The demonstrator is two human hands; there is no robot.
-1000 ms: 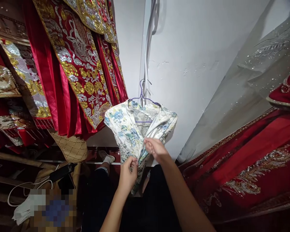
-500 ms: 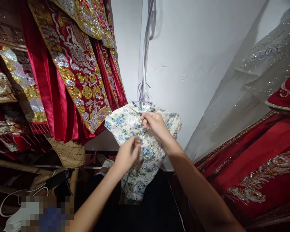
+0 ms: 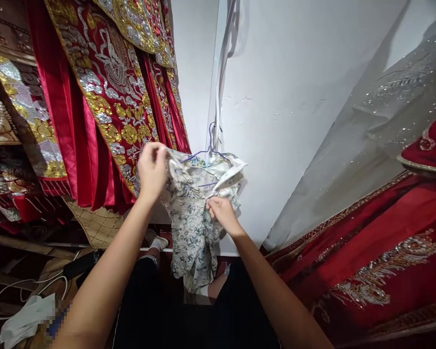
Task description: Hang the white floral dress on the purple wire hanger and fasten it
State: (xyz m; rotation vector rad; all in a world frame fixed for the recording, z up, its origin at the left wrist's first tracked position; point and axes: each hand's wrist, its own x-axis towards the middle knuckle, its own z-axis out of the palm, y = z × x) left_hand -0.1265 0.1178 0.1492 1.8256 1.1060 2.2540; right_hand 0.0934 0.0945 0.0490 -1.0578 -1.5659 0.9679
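Observation:
A white floral dress (image 3: 189,213) with blue and green print hangs from a thin purple hanger (image 3: 210,148) in the middle of the view. Its front is parted at the neck, and the hanger's lower bar shows through the gap. My left hand (image 3: 152,167) is closed on the shoulder at the left and draws the cloth outward. Lower down, near the chest opening, the fingers of my right hand (image 3: 221,211) pinch the edge of the front. The dress's lower part falls loosely between my knees.
Red embroidered garments (image 3: 119,97) hang at the left, and a red gown (image 3: 366,261) fills the right beside a sheer sparkly veil (image 3: 396,111). A white strap (image 3: 220,72) runs down the wall (image 3: 283,63). A white cable (image 3: 10,291) lies at lower left.
My left hand has moved up and left to the shoulder, pulling it outward. My right hand has gone down slightly. The dress front has come apart, showing the hanger inside.

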